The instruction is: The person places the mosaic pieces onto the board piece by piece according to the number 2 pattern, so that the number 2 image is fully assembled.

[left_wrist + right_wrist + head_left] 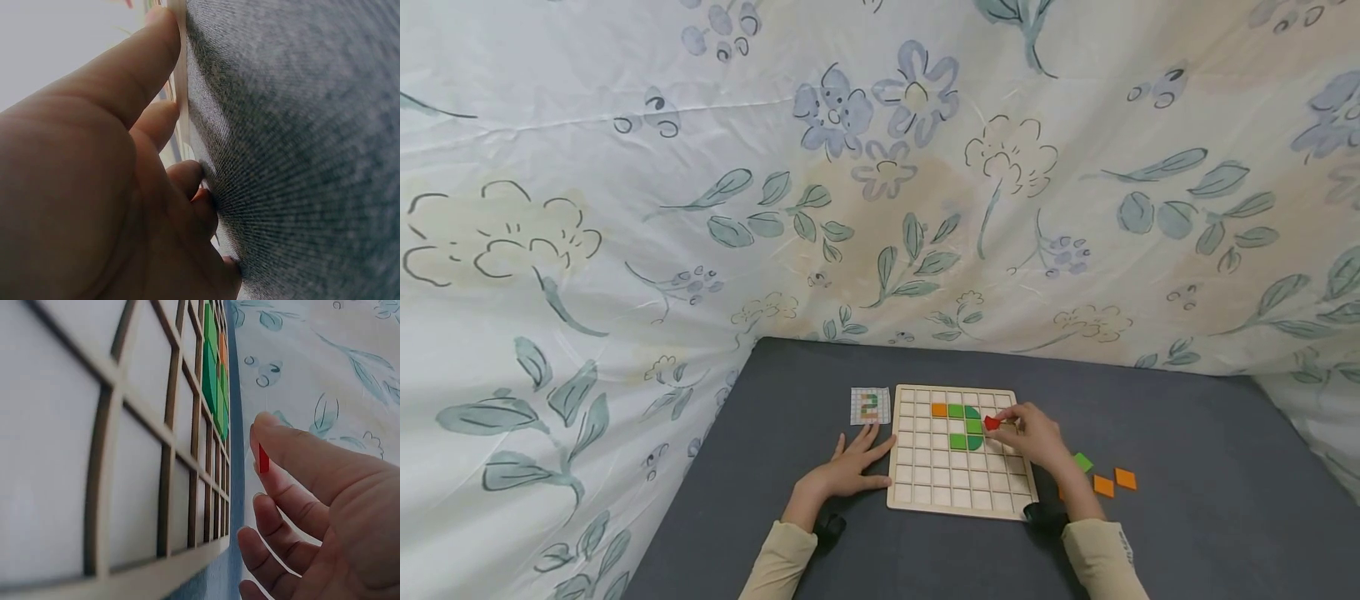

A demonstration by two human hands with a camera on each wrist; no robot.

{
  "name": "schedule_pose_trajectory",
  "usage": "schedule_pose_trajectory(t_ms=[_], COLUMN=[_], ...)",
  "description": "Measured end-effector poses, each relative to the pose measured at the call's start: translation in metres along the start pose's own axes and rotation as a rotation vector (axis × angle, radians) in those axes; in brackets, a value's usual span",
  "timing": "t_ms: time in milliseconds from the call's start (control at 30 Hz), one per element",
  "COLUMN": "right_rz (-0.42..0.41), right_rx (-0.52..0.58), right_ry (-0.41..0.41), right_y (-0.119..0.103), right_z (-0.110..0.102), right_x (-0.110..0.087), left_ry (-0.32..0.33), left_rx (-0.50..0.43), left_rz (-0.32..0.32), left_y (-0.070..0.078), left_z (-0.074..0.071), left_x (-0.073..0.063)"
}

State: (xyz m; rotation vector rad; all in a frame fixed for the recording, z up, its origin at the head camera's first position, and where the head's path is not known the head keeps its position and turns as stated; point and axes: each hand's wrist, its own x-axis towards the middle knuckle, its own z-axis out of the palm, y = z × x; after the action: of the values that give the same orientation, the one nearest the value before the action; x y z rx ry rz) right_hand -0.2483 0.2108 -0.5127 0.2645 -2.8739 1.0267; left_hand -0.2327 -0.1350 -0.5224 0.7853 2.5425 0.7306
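Note:
A wooden grid board (925, 492) lies on the dark table, with orange, light green and dark green tiles in some of its upper squares. Between thumb and fingers my right hand (1036, 435) pinches a small red tile (992, 423), held just above the board to the right of the green tiles. In the right wrist view the red tile (264, 457) shows edge-on, apart from the grid. My left hand (846, 468) is spread flat at the board's left edge, its fingers (164, 37) touching the rim. The fingertips reach close to a small printed pattern card (870, 406).
Loose orange tiles (1125, 478) and a light green tile (1082, 462) lie on the table right of the board, some partly behind my right forearm. A floral cloth (917, 250) hangs behind the dark table (1187, 433) and along its left side.

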Motion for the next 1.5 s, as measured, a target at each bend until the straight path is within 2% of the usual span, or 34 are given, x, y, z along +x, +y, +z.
schedule_pose_trajectory(t_ms=[500,700,1033,1300,1500], right_rz=[-0.034,-0.013,-0.004,-0.02,-0.033], right_rx=[0.018,0.019,0.034,-0.034,-0.039], right_ry=[-0.056,-0.096,-0.138,-0.138,-0.147], right_y=[-0.011,-0.019,-0.031,-0.039,-0.039], right_z=[0.022,0.029,0.034,0.034,0.034], right_x=[0.004,0.005,0.005,0.004,0.002], left_ry=[0.005,0.009,0.008,0.004,0.003], left_rx=[0.002,0.004,0.004,0.021,0.018], left_rz=[0.008,0.003,0.006,0.004,0.003], left_y=[0.002,0.003,0.003,-0.004,-0.007], left_z=[0.001,0.002,0.001,0.004,0.005], left_x=[-0.001,-0.001,0.0,0.004,0.005])
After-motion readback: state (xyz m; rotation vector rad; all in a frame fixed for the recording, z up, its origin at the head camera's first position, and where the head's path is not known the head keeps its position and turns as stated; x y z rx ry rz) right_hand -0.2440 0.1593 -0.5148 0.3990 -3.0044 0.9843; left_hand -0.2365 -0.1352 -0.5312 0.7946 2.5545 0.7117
